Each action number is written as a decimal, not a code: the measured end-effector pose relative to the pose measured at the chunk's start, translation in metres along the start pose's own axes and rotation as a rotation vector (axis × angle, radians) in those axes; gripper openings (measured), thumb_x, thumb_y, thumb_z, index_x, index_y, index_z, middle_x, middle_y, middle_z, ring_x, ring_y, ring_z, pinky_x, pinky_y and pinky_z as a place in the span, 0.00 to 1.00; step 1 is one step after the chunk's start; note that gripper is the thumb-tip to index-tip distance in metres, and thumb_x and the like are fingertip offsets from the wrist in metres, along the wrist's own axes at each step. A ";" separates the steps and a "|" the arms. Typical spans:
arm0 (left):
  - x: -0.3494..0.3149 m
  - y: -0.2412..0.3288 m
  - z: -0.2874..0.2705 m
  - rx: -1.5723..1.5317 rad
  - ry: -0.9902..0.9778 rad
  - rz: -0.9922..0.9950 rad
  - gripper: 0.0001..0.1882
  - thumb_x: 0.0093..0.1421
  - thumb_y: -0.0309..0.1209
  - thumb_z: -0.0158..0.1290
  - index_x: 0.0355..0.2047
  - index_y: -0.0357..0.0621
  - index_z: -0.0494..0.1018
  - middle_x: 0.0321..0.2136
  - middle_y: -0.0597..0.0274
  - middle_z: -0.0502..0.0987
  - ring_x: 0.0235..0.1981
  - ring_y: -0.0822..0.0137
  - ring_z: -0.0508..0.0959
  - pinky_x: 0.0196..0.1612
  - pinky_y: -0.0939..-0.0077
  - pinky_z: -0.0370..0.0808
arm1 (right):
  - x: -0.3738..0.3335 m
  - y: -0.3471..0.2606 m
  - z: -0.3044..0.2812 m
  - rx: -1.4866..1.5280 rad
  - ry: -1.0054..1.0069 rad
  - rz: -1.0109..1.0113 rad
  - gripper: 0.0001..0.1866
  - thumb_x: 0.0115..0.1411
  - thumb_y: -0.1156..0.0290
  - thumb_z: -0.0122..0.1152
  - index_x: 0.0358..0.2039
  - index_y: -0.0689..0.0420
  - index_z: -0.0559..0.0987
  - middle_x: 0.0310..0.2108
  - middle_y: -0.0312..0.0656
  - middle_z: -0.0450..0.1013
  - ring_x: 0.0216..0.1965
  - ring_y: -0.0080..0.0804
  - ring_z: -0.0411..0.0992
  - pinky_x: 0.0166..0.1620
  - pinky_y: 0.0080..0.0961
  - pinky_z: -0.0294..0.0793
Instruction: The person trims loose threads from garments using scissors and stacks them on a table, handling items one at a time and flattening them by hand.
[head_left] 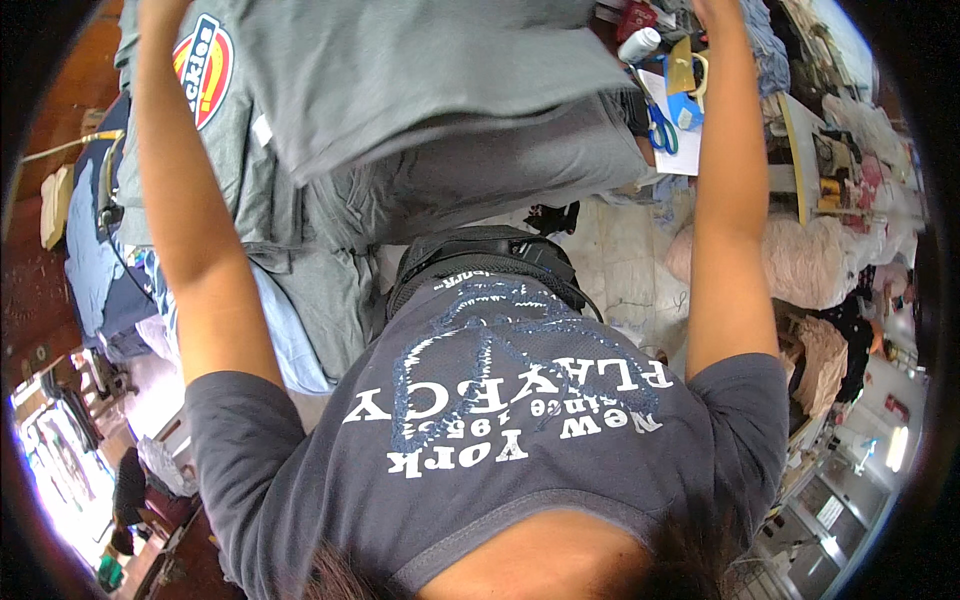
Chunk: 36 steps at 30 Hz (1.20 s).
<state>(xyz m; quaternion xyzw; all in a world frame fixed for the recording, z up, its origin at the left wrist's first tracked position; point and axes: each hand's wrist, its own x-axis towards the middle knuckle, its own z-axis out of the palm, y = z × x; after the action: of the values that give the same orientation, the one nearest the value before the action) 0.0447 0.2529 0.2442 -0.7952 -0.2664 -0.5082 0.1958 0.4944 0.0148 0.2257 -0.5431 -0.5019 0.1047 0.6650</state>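
Upper centre of frame: grey garment (pixel 420 70), held up and spread between 2 raised arms
Left hand: cut off at upper left edge, grip impossible to tell
Right hand (pixel 712 10): top edge, grip hidden
Below garment: folded grey stack (pixel 480 180)
Upper right: blue scissors (pixel 662 128)

- Both hands are cut off by the top edge, above the grey garment (pixel 420 80); their fingers cannot be seen.
- The garment's upper part is cropped too.
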 end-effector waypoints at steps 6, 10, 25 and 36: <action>-0.183 0.110 -0.017 -0.188 -0.492 -0.389 0.18 0.46 0.33 0.55 0.39 0.44 0.69 0.35 0.53 0.71 0.40 0.55 0.69 0.43 0.67 0.65 | -0.142 0.096 -0.020 -0.440 -0.448 0.046 0.16 0.46 0.77 0.56 0.39 0.55 0.72 0.42 0.39 0.66 0.42 0.26 0.65 0.45 0.22 0.63; -0.249 0.187 -0.048 -0.201 -0.659 -0.852 0.21 0.45 0.35 0.58 0.40 0.43 0.69 0.32 0.51 0.68 0.35 0.57 0.69 0.40 0.69 0.65 | -0.194 0.120 -0.025 -0.541 -0.369 0.146 0.22 0.41 0.84 0.52 0.40 0.54 0.71 0.43 0.44 0.65 0.47 0.39 0.62 0.50 0.26 0.61; -0.253 0.133 -0.103 -0.473 -0.025 -1.440 0.07 0.51 0.25 0.53 0.30 0.40 0.68 0.23 0.67 0.69 0.23 0.78 0.69 0.25 0.87 0.69 | -0.207 0.094 -0.044 -0.675 -0.192 0.080 0.15 0.40 0.83 0.48 0.28 0.53 0.78 0.27 0.40 0.70 0.32 0.38 0.67 0.35 0.27 0.65; -0.246 0.189 -0.087 0.429 -0.267 -0.709 0.14 0.48 0.32 0.55 0.32 0.37 0.70 0.27 0.59 0.73 0.25 0.70 0.72 0.29 0.77 0.68 | -0.235 0.084 -0.078 -0.758 -0.238 0.233 0.16 0.43 0.81 0.49 0.36 0.57 0.73 0.33 0.45 0.68 0.37 0.42 0.66 0.41 0.31 0.65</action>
<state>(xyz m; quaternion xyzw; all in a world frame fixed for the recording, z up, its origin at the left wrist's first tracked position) 0.0172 -0.0003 0.0472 -0.6546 -0.6456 -0.3699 0.1336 0.4779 -0.1616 0.0337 -0.7868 -0.5134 0.0492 0.3391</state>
